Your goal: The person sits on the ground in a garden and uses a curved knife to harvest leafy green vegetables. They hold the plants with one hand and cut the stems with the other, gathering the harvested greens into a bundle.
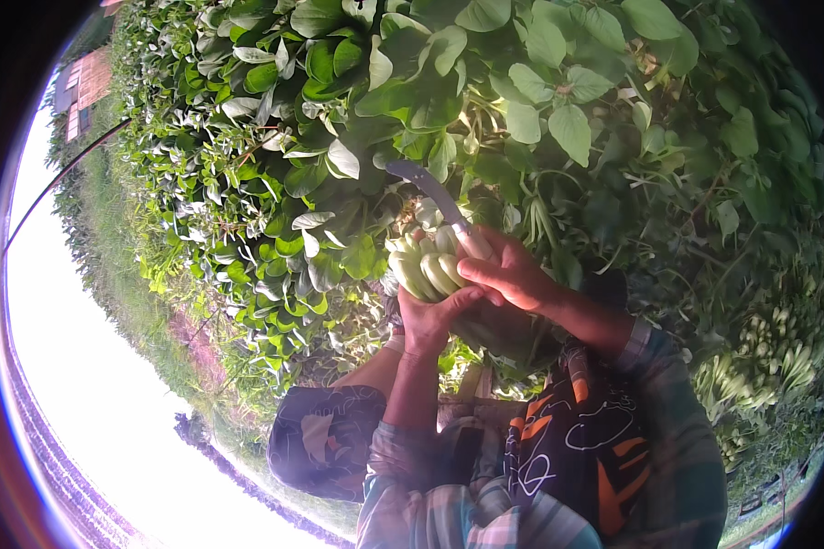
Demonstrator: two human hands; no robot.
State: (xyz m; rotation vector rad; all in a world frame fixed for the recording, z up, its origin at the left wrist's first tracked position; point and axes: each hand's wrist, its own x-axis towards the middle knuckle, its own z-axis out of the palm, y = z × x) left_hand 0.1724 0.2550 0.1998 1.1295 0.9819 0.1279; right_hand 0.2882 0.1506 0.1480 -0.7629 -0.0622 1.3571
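My right hand [511,271] grips the pale handle of a curved knife [429,185], whose dark blade points up and to the left over the leaves. Just below and left of it, my left hand [429,312] holds a bunch of thick, pale green vegetable stalks [422,271], its thumb reaching towards my right hand. The stalks' rounded ends face up, beside the knife handle. Part of the bunch lies behind my fingers, and dark leaves below the hands are in shadow.
Dense leafy green plants [316,158] surround the hands. Pale-stalked vegetables [762,364] lie in a pile at the right. My legs in dark patterned cloth [326,439] are bent close below. A brick-coloured building [89,82] stands far off at the upper left.
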